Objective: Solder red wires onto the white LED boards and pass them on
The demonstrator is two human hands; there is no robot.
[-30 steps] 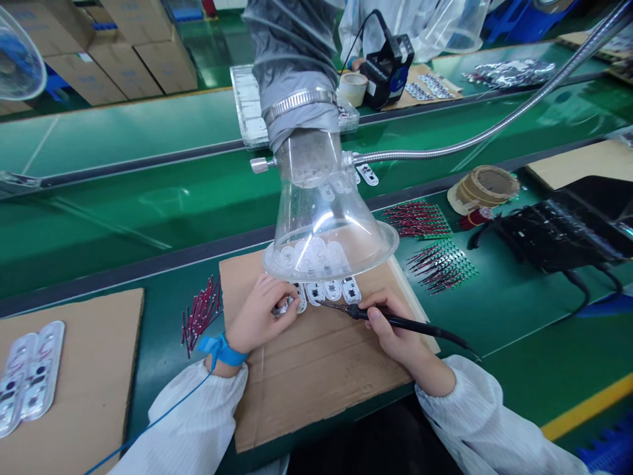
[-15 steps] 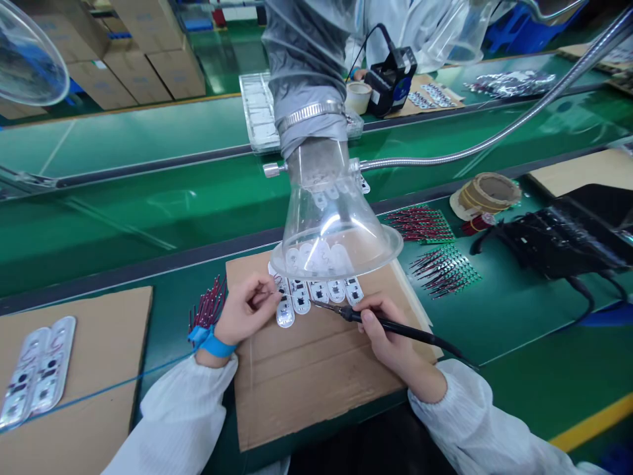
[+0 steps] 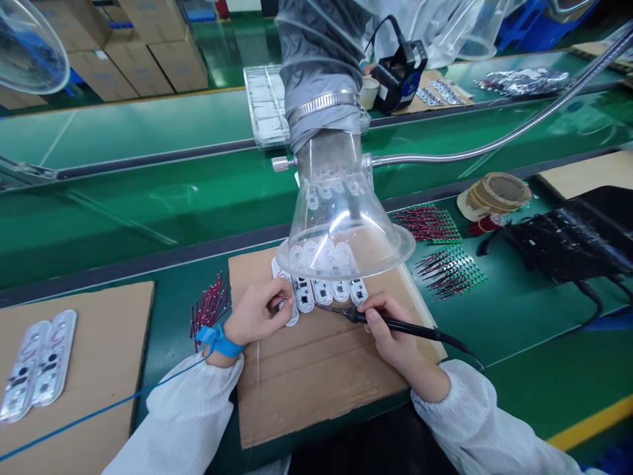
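My right hand (image 3: 395, 336) grips a black soldering iron (image 3: 413, 329) like a pen, its tip pointing left at the lower ends of white circuit boards (image 3: 323, 292). Whether the tip touches a board I cannot tell. My left hand (image 3: 262, 309), a blue wrist strap (image 3: 225, 342) around its wrist, is closed in a pinch over the leftmost board. A thin strand, apparently solder wire (image 3: 258, 363), trails below that hand; the pinched end is hidden by the fingers. Several boards lie in a row on a cardboard sheet (image 3: 316, 382), partly under a clear fume hood (image 3: 346, 254).
Red wires (image 3: 213, 303) lie left of the cardboard. On the right are green boards with wires (image 3: 451, 269), a tape roll (image 3: 494, 196) and a black device (image 3: 558, 241). Two long board strips (image 3: 53, 359) rest on another cardboard at left. A co-worker's sleeve shows across the bench.
My left hand has shifted slightly right, covering more of the leftmost board. The soldering iron stays at nearly the same place by the boards. The whole view has shifted a little.
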